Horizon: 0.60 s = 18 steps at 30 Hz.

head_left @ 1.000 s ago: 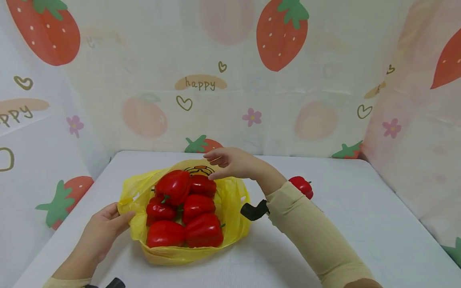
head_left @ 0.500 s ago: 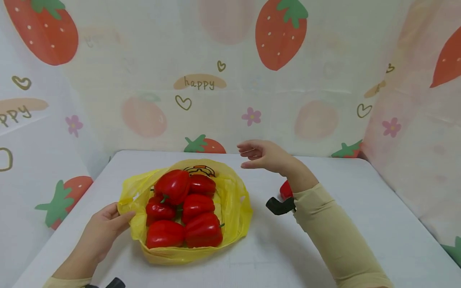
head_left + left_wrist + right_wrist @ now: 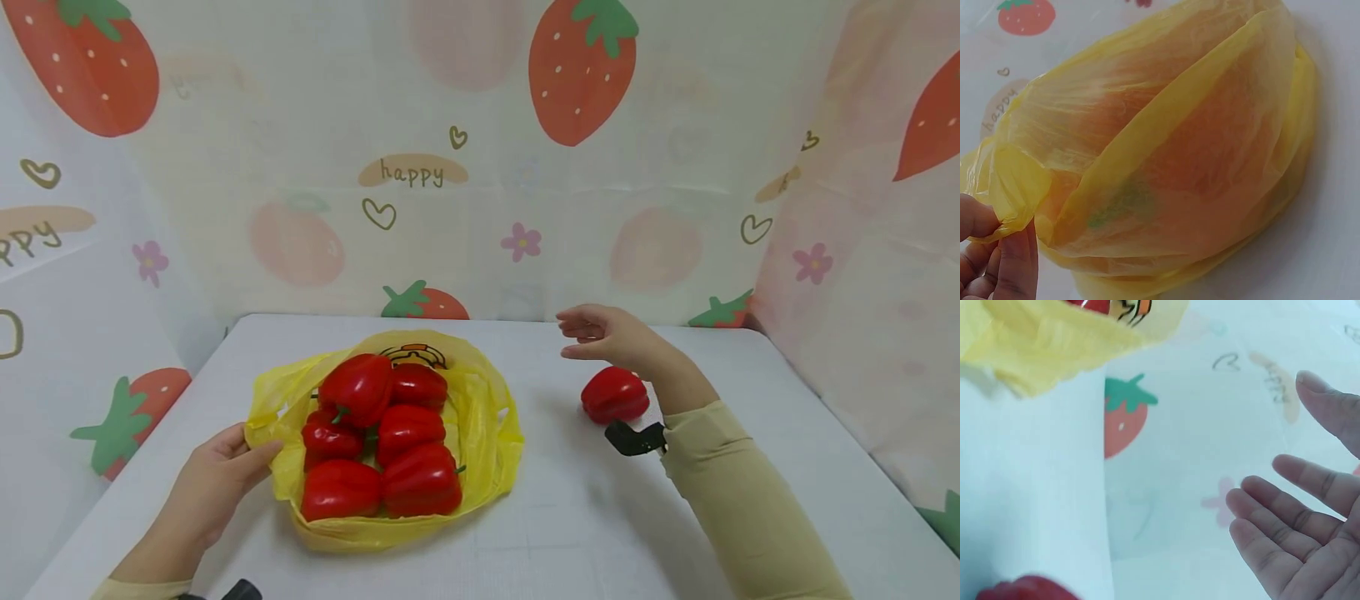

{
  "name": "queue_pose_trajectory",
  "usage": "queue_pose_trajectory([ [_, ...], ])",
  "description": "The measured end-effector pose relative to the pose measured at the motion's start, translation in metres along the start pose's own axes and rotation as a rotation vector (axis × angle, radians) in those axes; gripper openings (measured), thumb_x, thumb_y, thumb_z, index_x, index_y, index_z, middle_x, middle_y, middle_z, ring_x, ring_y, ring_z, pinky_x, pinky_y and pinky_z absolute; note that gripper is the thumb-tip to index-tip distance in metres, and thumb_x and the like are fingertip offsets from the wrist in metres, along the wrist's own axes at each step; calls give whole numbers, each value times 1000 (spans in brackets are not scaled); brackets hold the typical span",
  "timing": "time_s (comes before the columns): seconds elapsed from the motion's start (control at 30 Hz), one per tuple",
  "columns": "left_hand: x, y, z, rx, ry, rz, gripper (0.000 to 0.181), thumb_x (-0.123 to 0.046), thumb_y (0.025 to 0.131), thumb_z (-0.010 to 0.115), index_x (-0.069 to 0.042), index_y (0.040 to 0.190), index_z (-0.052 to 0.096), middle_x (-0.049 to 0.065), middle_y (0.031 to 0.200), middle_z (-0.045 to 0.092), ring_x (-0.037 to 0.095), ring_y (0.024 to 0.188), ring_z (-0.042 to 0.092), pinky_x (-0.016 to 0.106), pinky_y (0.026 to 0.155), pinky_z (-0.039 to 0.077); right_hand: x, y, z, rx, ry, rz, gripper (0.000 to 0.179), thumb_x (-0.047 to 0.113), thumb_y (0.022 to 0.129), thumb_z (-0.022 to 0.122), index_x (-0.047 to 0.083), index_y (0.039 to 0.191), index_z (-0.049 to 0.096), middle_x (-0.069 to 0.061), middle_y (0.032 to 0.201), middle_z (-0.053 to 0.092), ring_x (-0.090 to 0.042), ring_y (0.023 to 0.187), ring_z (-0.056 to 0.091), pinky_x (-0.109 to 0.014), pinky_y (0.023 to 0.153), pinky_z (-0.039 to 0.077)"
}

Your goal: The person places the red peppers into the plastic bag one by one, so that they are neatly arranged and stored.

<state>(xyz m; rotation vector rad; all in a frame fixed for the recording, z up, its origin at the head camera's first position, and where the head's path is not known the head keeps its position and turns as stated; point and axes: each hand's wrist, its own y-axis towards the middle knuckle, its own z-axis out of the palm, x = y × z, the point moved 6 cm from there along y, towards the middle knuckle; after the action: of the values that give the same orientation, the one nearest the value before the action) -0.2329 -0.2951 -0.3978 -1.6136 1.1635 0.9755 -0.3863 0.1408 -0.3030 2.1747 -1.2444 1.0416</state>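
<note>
A yellow plastic bag lies with its mouth spread, and several red bell peppers are heaped inside it. My left hand pinches the bag's left edge between thumb and fingers; the left wrist view shows the gathered plastic in that pinch. My right hand is raised above the table with its fingers loosely extended and nothing in them, as the right wrist view also shows. Just below it, a single red bell pepper lies on the table outside the bag.
A white table carries everything. Behind it and along both sides stand cloth walls printed with strawberries, hearts and flowers. A black wrist mount sticks out from the right sleeve, close to the loose pepper in the head view.
My right hand has moved rightward, away from over the bag to above the loose pepper. My left hand keeps its pinch on the bag, and the peppers inside have not shifted.
</note>
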Motion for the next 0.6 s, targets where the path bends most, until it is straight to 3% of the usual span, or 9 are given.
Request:
queue_pose_trajectory([
  [0.27,0,1,0,0,-7,0,75,-42,87,58,-3,143,26,17,142,35,-5,98,52,28,88,47,-45,-13,-16,-37,22,84,61,29,81,69,8,133,43,-15,131,48,-30,120,46,-45,97,42],
  [0.6,0,0,0,-1,5,11,75,-43,87,57,-3,143,26,17,142,35,-4,99,51,28,88,46,-85,-22,-24,-63,-67,197,62,34,82,67,8,133,43,-17,136,44,-36,126,38,-51,99,38],
])
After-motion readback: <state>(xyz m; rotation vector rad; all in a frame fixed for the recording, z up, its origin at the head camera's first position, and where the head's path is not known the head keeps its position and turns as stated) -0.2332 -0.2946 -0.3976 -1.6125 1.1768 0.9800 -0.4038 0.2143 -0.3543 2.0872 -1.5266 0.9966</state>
